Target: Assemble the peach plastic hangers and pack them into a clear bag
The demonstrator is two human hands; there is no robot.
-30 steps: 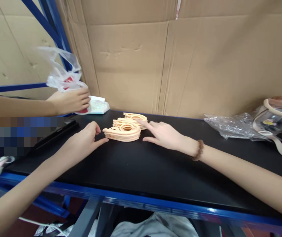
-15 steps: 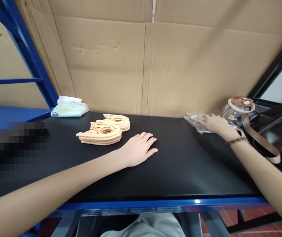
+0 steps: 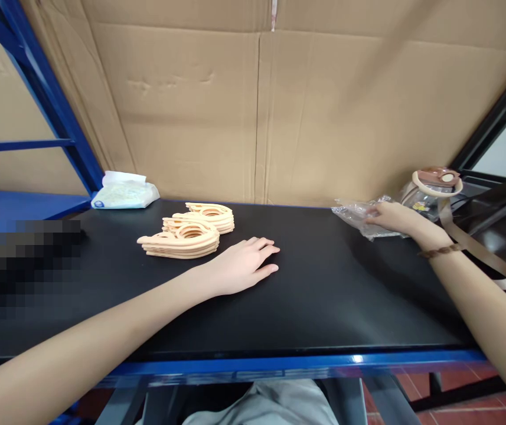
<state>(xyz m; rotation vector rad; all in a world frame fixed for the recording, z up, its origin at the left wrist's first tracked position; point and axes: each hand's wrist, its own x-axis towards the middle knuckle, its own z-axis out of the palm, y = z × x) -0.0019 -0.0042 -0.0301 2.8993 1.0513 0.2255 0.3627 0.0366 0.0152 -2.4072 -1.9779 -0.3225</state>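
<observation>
My left hand (image 3: 247, 267) lies palm down on the black tabletop (image 3: 279, 313), fingers spread, holding nothing. Just beyond its wrist are two stacks of cream, curved, flat pieces with round openings: a nearer stack (image 3: 182, 246) and a farther stack (image 3: 219, 219). At the back right, my right hand (image 3: 392, 217) has its thumb and fingers closed on a crumpled clear plastic bag (image 3: 356, 219). A braided band circles that wrist. Part of the bag is hidden beneath the hand.
A clear bottle (image 3: 432, 192) with a brown lid and beige strap stands beside a dark bag (image 3: 500, 230) on the right. A tissue pack (image 3: 125, 192) sits at the back left. Cardboard (image 3: 191, 118) walls the back; a blue frame post (image 3: 53, 106) rises left.
My right hand has gone from spread over the plastic bag to fingers drawn together on it, and the bag is bunched up more. My left hand has shifted very slightly left.
</observation>
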